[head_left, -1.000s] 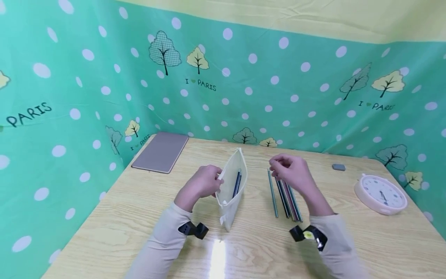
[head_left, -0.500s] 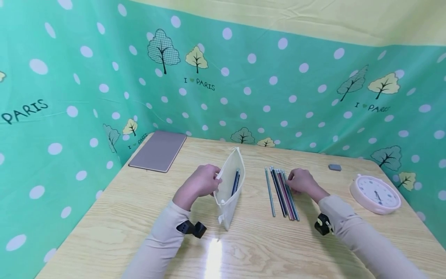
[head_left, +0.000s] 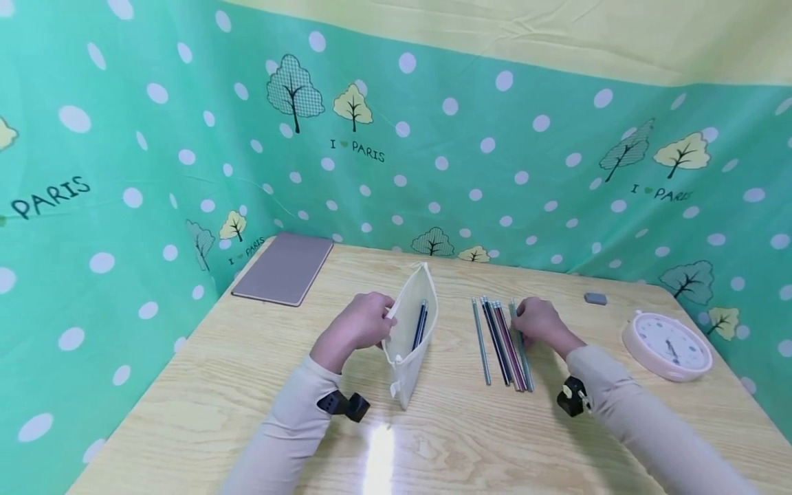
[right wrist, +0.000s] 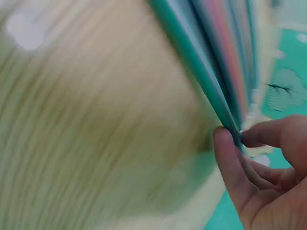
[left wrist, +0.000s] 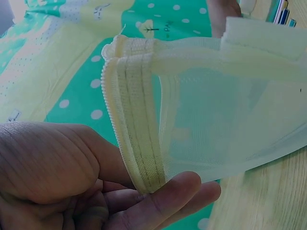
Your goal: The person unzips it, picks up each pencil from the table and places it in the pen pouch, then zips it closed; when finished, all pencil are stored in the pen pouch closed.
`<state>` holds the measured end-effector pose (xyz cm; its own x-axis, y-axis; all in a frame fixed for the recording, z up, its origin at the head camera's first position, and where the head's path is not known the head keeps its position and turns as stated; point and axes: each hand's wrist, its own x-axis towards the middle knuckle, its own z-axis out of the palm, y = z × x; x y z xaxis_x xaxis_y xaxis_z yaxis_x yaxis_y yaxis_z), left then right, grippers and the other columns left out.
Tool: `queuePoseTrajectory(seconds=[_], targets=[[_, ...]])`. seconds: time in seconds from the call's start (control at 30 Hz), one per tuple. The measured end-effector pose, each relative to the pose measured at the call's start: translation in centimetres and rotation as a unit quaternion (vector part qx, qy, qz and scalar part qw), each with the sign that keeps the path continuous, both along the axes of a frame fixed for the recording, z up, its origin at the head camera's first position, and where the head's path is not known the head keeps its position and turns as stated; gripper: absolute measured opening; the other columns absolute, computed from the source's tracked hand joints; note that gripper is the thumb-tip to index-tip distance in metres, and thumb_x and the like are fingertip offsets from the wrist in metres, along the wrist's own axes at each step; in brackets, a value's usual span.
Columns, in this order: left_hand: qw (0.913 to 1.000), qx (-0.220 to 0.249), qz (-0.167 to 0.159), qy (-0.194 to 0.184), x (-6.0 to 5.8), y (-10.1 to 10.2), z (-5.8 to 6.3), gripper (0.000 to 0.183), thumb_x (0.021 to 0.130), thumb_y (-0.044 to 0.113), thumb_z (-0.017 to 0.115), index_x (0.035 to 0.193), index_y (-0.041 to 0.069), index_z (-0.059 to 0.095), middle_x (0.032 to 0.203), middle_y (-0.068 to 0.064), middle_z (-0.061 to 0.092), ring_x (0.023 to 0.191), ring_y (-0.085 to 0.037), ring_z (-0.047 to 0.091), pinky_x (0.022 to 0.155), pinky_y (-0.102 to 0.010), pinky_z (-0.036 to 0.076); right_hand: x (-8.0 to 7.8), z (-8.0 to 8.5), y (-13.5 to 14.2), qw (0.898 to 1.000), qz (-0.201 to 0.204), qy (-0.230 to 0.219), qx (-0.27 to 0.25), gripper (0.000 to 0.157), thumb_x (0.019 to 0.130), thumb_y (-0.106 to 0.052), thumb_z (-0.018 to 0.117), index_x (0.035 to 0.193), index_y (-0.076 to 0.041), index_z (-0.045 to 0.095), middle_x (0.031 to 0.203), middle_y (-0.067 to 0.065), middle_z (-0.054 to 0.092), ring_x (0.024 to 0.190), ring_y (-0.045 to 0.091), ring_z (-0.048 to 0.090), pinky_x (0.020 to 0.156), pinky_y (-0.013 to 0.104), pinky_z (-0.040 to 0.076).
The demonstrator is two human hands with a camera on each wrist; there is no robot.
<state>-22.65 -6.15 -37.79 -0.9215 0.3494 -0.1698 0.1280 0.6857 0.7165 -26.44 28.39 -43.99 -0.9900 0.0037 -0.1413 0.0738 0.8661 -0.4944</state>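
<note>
A white zip pouch (head_left: pixel 398 381) stands upright with its mouth spread, and dark pencils (head_left: pixel 421 323) poke up inside it. My left hand (head_left: pixel 365 322) pinches its near-left rim. In the left wrist view thumb and fingers meet at the zip edge (left wrist: pixel 136 120) of the sheer mesh. To the right, my right hand (head_left: pixel 538 322) pinches a teal pencil (head_left: pixel 526 368) near its far end, at the right side of a row of pencils (head_left: pixel 502 344). The right wrist view shows thumb and fingertips together on that pencil (right wrist: pixel 196 67). A separate teal pencil (head_left: pixel 481 344) lies left of the row.
A grey-purple notebook (head_left: pixel 284 268) lies at the back left of the wooden table (head_left: pixel 458 440). At the right are a small grey eraser (head_left: pixel 595 298) and a pink round clock (head_left: pixel 671 346). A green dotted curtain (head_left: pixel 396 165) hangs behind the table.
The right hand has come down from above the pencils to their right side and now pinches the rightmost teal one, whose far end has shifted slightly right. The left hand still holds the pouch.
</note>
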Motion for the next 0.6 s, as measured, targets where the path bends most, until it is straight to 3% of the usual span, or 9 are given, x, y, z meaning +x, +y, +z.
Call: queuePoseTrajectory(seconds=[0.1,0.17,0.2,0.27,0.37,0.43,0.5,0.6], targets=[[1.0000,0.000,0.003,-0.005,0.0,0.0,0.0,0.029,0.100,0.001,0.062,0.128,-0.005,0.066,0.098,-0.018,0.075,0.068,-0.019,0.073,0.064,-0.030,0.062,0.1,2.0,-0.5,0.995,-0.038,0.055,-0.072,0.031,0.097,-0.006,0.056,0.116,0.017,0.062,0.091,0.025,0.070,0.057,0.015,0.067,0.058,0.032,0.063],[1.0000,-0.001,0.005,-0.008,0.0,-0.1,0.0,0.030,0.101,0.002,0.062,0.130,-0.005,0.065,0.100,-0.018,0.075,0.069,-0.019,0.073,0.064,-0.030,0.062,0.2,3.8,-1.4,0.981,-0.073,0.101,-0.150,0.039,0.098,-0.007,0.054,0.128,0.017,0.056,0.100,0.025,0.068,0.061,0.010,0.067,0.062,0.030,0.064],[0.9999,-0.002,0.006,-0.008,-0.1,-0.1,-0.1,0.031,0.101,0.002,0.062,0.131,-0.005,0.065,0.101,-0.018,0.075,0.069,-0.019,0.073,0.064,-0.030,0.062,0.3,4.8,-2.1,0.969,-0.091,0.125,-0.194,0.040,0.099,-0.008,0.053,0.132,0.016,0.055,0.102,0.024,0.068,0.063,0.008,0.067,0.062,0.029,0.063],[0.9999,-0.008,0.007,-0.005,-0.1,-0.2,-0.1,0.031,0.101,0.002,0.062,0.131,-0.005,0.065,0.101,-0.018,0.075,0.069,-0.019,0.073,0.064,-0.030,0.062,0.8,6.7,-3.5,0.932,-0.123,0.170,-0.297,0.039,0.100,-0.006,0.052,0.134,0.012,0.053,0.099,0.015,0.066,0.064,0.006,0.066,0.061,0.025,0.062],[0.9999,-0.013,0.006,-0.003,-0.2,-0.1,-0.2,0.032,0.101,0.003,0.061,0.132,-0.005,0.064,0.102,-0.019,0.075,0.069,-0.019,0.073,0.064,-0.030,0.062,2.0,8.7,-5.8,0.860,-0.159,0.221,-0.432,0.023,0.103,-0.005,0.056,0.125,0.001,0.057,0.090,0.003,0.064,0.064,0.006,0.066,0.054,0.021,0.059],[0.9999,-0.016,0.004,0.000,-0.2,-0.1,-0.2,0.031,0.101,0.003,0.061,0.132,-0.005,0.064,0.102,-0.018,0.075,0.069,-0.019,0.073,0.064,-0.030,0.062,2.8,9.4,-7.1,0.818,-0.167,0.246,-0.491,0.013,0.103,-0.003,0.057,0.116,-0.006,0.058,0.086,0.000,0.063,0.062,0.007,0.066,0.051,0.020,0.057],[0.9998,-0.018,0.003,0.001,-0.2,0.0,-0.2,0.031,0.101,0.004,0.061,0.131,-0.004,0.065,0.101,-0.017,0.075,0.068,-0.019,0.073,0.064,-0.030,0.061,3.6,9.5,-8.3,0.791,-0.164,0.260,-0.529,0.011,0.104,-0.002,0.056,0.109,-0.011,0.057,0.084,-0.001,0.063,0.061,0.008,0.067,0.049,0.020,0.056],[0.9999,-0.015,0.000,0.001,-0.2,0.2,-0.1,0.030,0.101,0.003,0.061,0.129,-0.004,0.065,0.100,-0.017,0.075,0.067,-0.019,0.073,0.064,-0.030,0.061,4.4,9.2,-9.7,0.776,-0.146,0.268,-0.551,0.011,0.104,0.000,0.054,0.109,-0.010,0.057,0.083,-0.002,0.066,0.061,0.009,0.068,0.049,0.021,0.057]])
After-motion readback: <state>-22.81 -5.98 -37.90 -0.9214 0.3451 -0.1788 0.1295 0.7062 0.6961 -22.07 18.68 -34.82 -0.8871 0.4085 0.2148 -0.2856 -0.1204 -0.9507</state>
